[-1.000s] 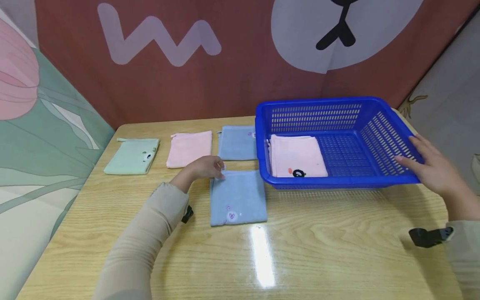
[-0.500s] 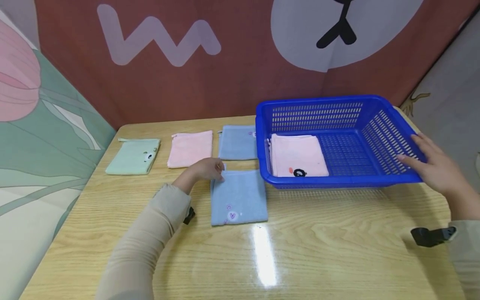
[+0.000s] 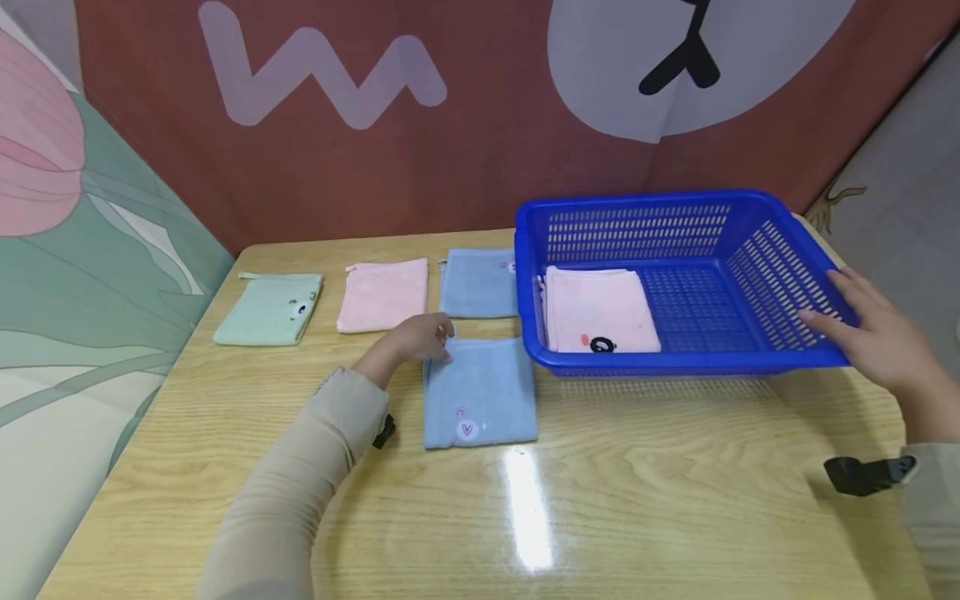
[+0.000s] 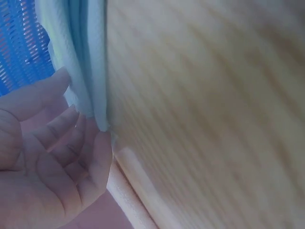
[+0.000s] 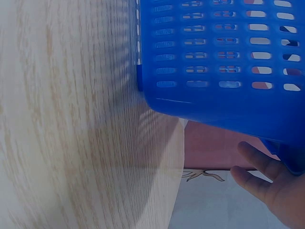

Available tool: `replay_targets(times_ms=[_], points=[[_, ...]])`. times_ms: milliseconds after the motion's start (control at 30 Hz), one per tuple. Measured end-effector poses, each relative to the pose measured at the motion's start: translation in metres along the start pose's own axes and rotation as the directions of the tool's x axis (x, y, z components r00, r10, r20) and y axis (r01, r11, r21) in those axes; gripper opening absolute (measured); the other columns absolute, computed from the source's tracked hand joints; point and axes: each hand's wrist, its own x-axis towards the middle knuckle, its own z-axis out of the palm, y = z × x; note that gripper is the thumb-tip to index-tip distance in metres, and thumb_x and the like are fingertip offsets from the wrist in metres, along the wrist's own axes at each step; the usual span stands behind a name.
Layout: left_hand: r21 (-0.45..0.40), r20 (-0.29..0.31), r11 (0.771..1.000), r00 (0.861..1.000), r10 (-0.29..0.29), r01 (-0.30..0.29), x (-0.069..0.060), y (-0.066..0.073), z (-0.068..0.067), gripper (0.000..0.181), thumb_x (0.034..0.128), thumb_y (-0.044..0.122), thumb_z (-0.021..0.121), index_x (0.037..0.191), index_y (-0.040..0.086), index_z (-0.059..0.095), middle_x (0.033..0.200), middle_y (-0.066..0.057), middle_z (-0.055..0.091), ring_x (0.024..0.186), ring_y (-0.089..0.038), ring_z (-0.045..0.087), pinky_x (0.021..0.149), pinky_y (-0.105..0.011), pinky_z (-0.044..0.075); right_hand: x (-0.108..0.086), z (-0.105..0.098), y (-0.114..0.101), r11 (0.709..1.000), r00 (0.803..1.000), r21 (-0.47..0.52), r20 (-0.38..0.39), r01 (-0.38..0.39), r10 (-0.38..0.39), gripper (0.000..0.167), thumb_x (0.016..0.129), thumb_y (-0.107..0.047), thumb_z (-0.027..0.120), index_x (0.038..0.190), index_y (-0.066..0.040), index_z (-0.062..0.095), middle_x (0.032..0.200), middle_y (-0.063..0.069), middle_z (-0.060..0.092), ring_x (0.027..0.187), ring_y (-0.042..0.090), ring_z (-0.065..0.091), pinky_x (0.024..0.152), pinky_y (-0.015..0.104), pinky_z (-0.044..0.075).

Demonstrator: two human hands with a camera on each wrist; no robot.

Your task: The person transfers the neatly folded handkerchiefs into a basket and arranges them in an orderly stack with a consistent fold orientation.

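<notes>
A folded blue towel (image 3: 480,396) with a purple animal face lies flat on the table in the head view. At its upper left corner is my left hand (image 3: 423,337), thumb on the towel and fingers loosely bent by its edge. The left wrist view shows the thumb and fingertips of that hand (image 4: 57,152) touching the folded layers, with a gap between them. My right hand (image 3: 873,337) rests on the right rim of a blue plastic basket (image 3: 675,362). In the right wrist view, fairly straight fingers (image 5: 252,183) extend outside the rim.
Inside the basket's left part lies a folded pink towel (image 3: 600,308). Along the table's back edge are a green towel (image 3: 262,312), another pink towel (image 3: 384,292) and a second blue towel (image 3: 476,283), partly behind the basket. A brown-red curtain (image 3: 375,183) hangs behind the wooden table (image 3: 637,500).
The head view has shifted slightly. Both hands, the towels and the basket keep the same places relative to each other.
</notes>
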Motion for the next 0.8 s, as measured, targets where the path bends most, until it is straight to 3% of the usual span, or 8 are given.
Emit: replay_targets(times_ms=[133, 300, 333, 433, 533, 567, 633, 800], points=[[0.010, -0.009, 1.000, 1.000, 0.024, -0.024, -0.001, -0.001, 0.001, 0.035, 0.0763, 0.010, 0.065, 0.107, 0.006, 0.050, 0.091, -0.007, 0.050, 0.082, -0.020, 0.046, 0.069, -0.030, 0.040, 0.003, 0.003, 0.008, 1.000, 1.000, 0.002, -0.010, -0.014, 0.014, 0.070, 0.089, -0.040, 0.038, 0.138, -0.014, -0.005, 0.141, 0.005, -0.015, 0.123, 0.037, -0.013, 0.086, 0.066, 0.000], [0.049, -0.014, 0.997, 0.999, 0.052, -0.051, -0.002, 0.001, 0.001, 0.034, 0.0766, 0.010, 0.065, 0.108, 0.006, 0.052, 0.088, -0.007, 0.050, 0.078, -0.019, 0.046, 0.067, -0.030, 0.040, 0.003, 0.002, 0.007, 1.000, 1.000, 0.014, -0.002, -0.010, 0.010, 0.069, 0.090, -0.036, 0.039, 0.138, -0.011, -0.003, 0.141, 0.009, -0.014, 0.123, 0.039, -0.013, 0.086, 0.066, -0.002], [0.056, -0.014, 0.997, 0.998, 0.056, -0.055, -0.002, 0.001, 0.001, 0.034, 0.0767, 0.009, 0.065, 0.108, 0.006, 0.052, 0.089, -0.008, 0.050, 0.078, -0.020, 0.046, 0.067, -0.030, 0.040, 0.010, 0.005, 0.021, 1.000, 1.000, 0.010, -0.012, -0.011, 0.011, 0.069, 0.089, -0.038, 0.040, 0.138, -0.014, -0.003, 0.141, 0.006, -0.014, 0.123, 0.038, -0.013, 0.086, 0.066, -0.002], [0.066, -0.009, 0.996, 0.998, 0.057, -0.057, -0.002, 0.002, 0.000, 0.034, 0.0774, 0.010, 0.064, 0.109, 0.006, 0.052, 0.090, -0.008, 0.050, 0.079, -0.020, 0.046, 0.068, -0.030, 0.040, 0.011, 0.005, 0.025, 1.000, 1.000, 0.009, -0.015, -0.004, 0.004, 0.069, 0.089, -0.038, 0.040, 0.138, -0.015, -0.004, 0.141, 0.006, -0.015, 0.123, 0.038, -0.013, 0.087, 0.065, -0.003], [0.073, -0.001, 0.995, 0.998, 0.065, -0.065, -0.002, 0.001, 0.001, 0.032, 0.0786, 0.010, 0.063, 0.108, 0.005, 0.052, 0.094, -0.009, 0.051, 0.083, -0.021, 0.047, 0.070, -0.031, 0.041, 0.008, 0.003, 0.018, 1.000, 1.000, -0.001, -0.009, 0.000, 0.000, 0.069, 0.090, -0.036, 0.039, 0.137, -0.011, -0.004, 0.141, 0.009, -0.015, 0.122, 0.040, -0.014, 0.088, 0.065, -0.003], [0.076, 0.003, 0.995, 0.998, 0.068, -0.068, -0.001, 0.000, 0.001, 0.032, 0.0792, 0.011, 0.062, 0.109, 0.005, 0.051, 0.096, -0.010, 0.051, 0.084, -0.021, 0.047, 0.071, -0.032, 0.041, 0.001, -0.001, 0.001, 1.000, 1.000, 0.005, -0.003, 0.000, 0.000, 0.068, 0.090, -0.033, 0.038, 0.137, -0.007, -0.004, 0.140, 0.013, -0.015, 0.122, 0.041, -0.013, 0.088, 0.064, -0.003], [0.082, 0.012, 0.994, 0.997, 0.074, -0.075, -0.001, -0.001, 0.001, 0.031, 0.0804, 0.011, 0.061, 0.109, 0.005, 0.051, 0.100, -0.010, 0.050, 0.089, -0.022, 0.047, 0.075, -0.033, 0.040, -0.003, -0.003, -0.008, 1.000, 1.000, -0.001, 0.005, 0.001, -0.001, 0.067, 0.091, -0.032, 0.037, 0.136, -0.004, -0.004, 0.140, 0.015, -0.014, 0.122, 0.042, -0.013, 0.088, 0.064, -0.003], [0.109, 0.024, 0.986, 0.992, 0.123, -0.125, -0.001, -0.003, 0.001, 0.026, 0.0813, 0.013, 0.060, 0.105, 0.007, 0.051, 0.098, -0.010, 0.051, 0.090, -0.022, 0.048, 0.075, -0.034, 0.040, -0.007, -0.004, -0.016, 1.000, 1.000, -0.009, 0.007, 0.007, -0.007, 0.067, 0.091, -0.031, 0.037, 0.136, -0.003, -0.003, 0.140, 0.016, -0.014, 0.122, 0.042, -0.012, 0.089, 0.064, -0.003]])
